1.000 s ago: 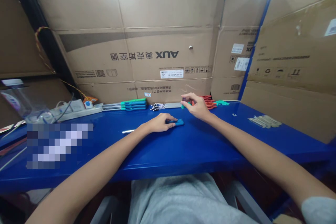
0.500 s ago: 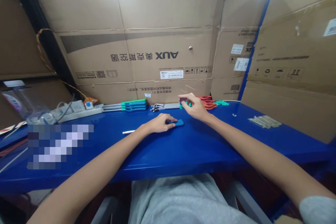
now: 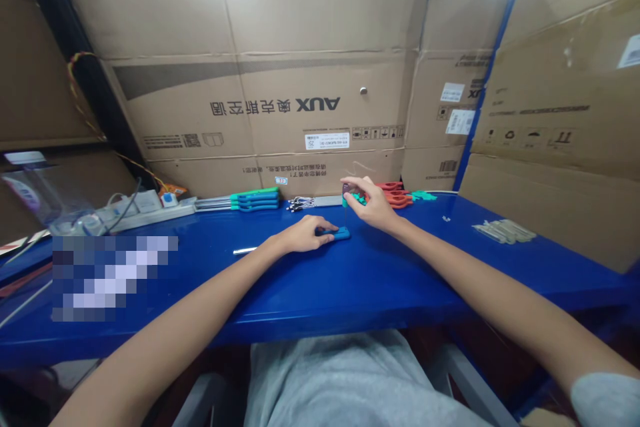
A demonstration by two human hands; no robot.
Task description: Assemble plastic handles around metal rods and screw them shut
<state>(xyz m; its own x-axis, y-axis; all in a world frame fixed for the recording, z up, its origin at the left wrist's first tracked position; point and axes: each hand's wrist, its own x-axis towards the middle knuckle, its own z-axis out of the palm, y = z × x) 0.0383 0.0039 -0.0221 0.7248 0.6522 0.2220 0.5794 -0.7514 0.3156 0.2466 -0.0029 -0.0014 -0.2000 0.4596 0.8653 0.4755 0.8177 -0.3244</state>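
My left hand [image 3: 305, 235] rests on the table, its fingers closed around a blue handle [image 3: 343, 233] that lies flat. A thin metal strip [image 3: 245, 251] shows on the other side of my left wrist; whether it joins the handle is hidden. Above the handle's right end, my right hand [image 3: 374, 205] pinches a small screwdriver [image 3: 346, 191] with a dark reddish grip and some green below it. Its thin shaft points down at the blue handle, and I cannot tell whether the tip touches.
Behind my hands lie stacked blue and green handles with metal blades [image 3: 255, 200], small black-and-white parts [image 3: 301, 203] and red handles [image 3: 395, 197]. Clear packets [image 3: 505, 231] lie to the right. A power strip [image 3: 160, 212] and a plastic bottle [image 3: 43, 190] stand left. Cardboard [image 3: 320, 27] walls the back.
Almost nothing differs. My right hand and the screwdriver stay upright over the blue handle with only a slight shift of the fingers; my left hand keeps its hold.
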